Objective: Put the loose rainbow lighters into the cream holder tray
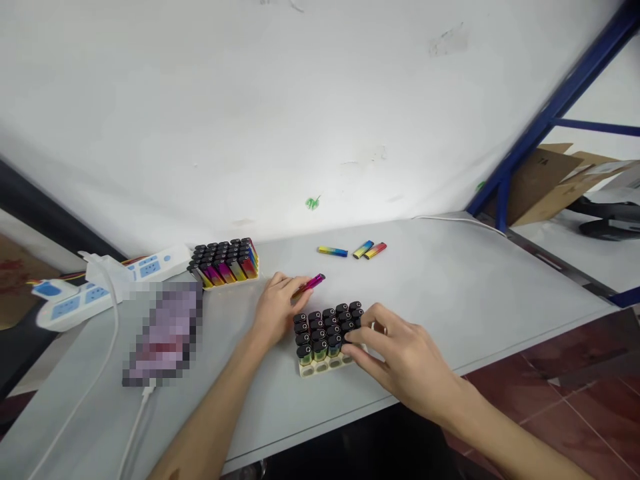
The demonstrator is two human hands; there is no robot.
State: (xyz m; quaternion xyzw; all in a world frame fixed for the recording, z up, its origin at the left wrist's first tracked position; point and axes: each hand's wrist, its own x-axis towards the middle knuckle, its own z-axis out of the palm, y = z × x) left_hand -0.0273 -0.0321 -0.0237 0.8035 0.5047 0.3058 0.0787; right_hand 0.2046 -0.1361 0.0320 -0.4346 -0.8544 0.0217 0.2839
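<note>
On the grey table (475,287), from the left, power strips (115,280) lie near the wall, then a full tray of lighters (226,262). Left hand (276,308) pinches a pink lighter (311,283). Right hand (400,357), fingers curled, touches the front tray (325,337), partly filled, close to the table edge. Three loose lighters (356,251) lie behind, with free surface to the right.

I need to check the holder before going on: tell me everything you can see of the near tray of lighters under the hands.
The near tray is a pale, plastic-looking holder lying flat near the table's front edge. It holds upright lighters with black caps and green-yellow bodies in rows; the front row shows empty sockets. The right hand touches its right side, fingers on the caps. The left hand rests at its left rear, holding a pink lighter.
</note>
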